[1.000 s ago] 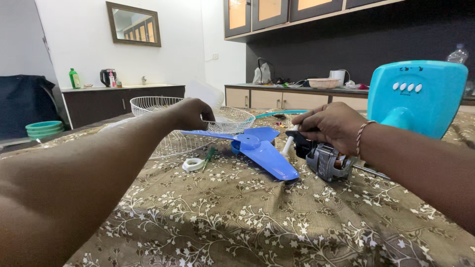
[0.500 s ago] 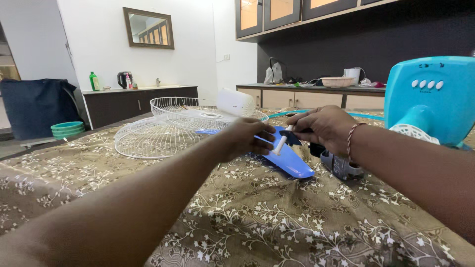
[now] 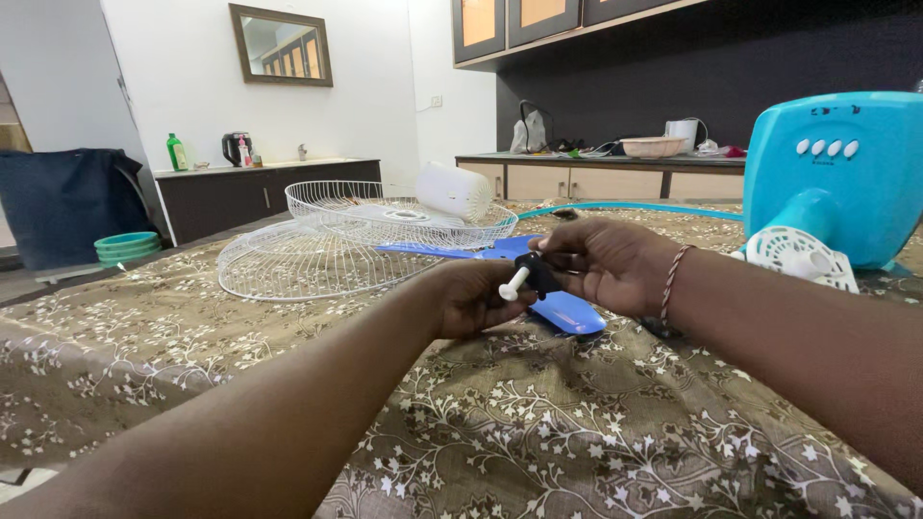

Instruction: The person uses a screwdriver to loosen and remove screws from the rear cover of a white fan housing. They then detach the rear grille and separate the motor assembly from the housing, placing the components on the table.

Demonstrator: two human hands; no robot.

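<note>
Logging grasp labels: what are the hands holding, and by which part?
Both hands, left hand and right hand, hold the fan motor by its black end; its white shaft juts free.

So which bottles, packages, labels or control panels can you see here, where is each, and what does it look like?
Green bottle: far counter on the left, slim, upright, pale cap.
Small bottle: beside the dark kettle, reddish label, too small to tell more.
Fan body: right on the table, turquoise, row of four white buttons.
No screens or signs.
</note>
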